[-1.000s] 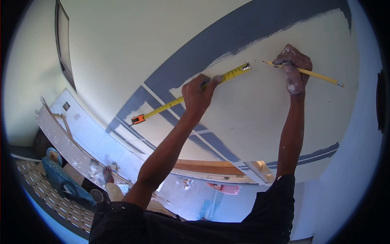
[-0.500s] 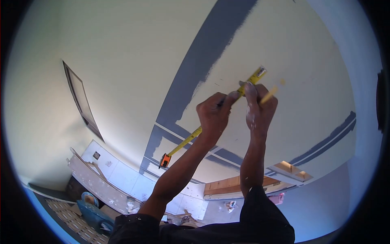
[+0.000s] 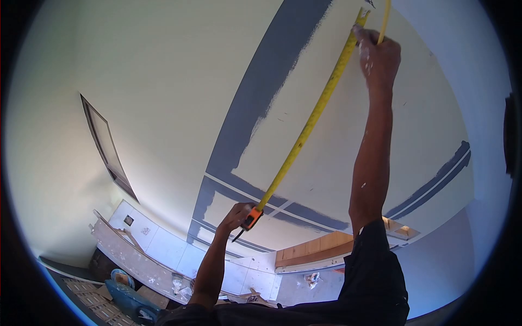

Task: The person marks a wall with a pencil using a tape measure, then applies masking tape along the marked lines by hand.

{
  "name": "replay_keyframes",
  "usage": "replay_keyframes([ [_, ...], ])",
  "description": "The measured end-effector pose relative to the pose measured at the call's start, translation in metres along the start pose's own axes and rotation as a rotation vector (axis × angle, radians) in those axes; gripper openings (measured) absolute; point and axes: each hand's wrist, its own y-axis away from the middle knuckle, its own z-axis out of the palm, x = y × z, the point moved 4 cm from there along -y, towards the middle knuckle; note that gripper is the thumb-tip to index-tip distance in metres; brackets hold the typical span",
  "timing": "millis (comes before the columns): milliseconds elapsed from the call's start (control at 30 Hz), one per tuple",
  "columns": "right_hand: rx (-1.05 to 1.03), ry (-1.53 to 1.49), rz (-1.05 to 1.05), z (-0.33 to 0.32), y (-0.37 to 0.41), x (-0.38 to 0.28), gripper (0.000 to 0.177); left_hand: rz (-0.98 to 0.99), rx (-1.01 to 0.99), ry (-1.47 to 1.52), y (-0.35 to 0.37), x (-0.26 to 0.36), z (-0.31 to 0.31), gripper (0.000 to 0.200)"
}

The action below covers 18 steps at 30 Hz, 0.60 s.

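Note:
My left hand (image 3: 237,217) is closed around the orange and black tape measure case (image 3: 252,218), with a thin dark stick-like object pointing down below it. From the case the yellow tape blade (image 3: 308,128) runs up and to the right in front of the pale painted surface. Near its end, my right hand (image 3: 379,57) pinches the blade between thumb and fingers. The same hand also holds a thin yellow stick (image 3: 385,23) that points upward. White paint specks mark the right hand.
Grey painted bands (image 3: 261,81) cross the pale surface. A framed opening (image 3: 109,146) is at the left. Lower left are a paint-spattered plank (image 3: 138,258), a blue-green container (image 3: 128,296) and slatted boards (image 3: 95,301). Wooden panelling (image 3: 312,250) lies low in the middle.
My hands have moved apart: the right went up and right with the tape's end, while the left came down and took hold of the case, which had hung free. More blade now shows between them.

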Motion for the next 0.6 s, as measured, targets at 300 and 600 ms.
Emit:
replay_keyframes([
  [300, 0.096, 0.336, -0.144, -0.002, -0.063, 0.011, 0.039, 0.121, 0.337, -0.058, -0.051, 0.043, 0.011, 0.033],
  [600, 0.107, 0.538, -0.215, 0.001, -0.081, 0.004, 0.040, -0.017, 0.808, -0.352, -0.068, 0.092, -0.002, 0.049],
])
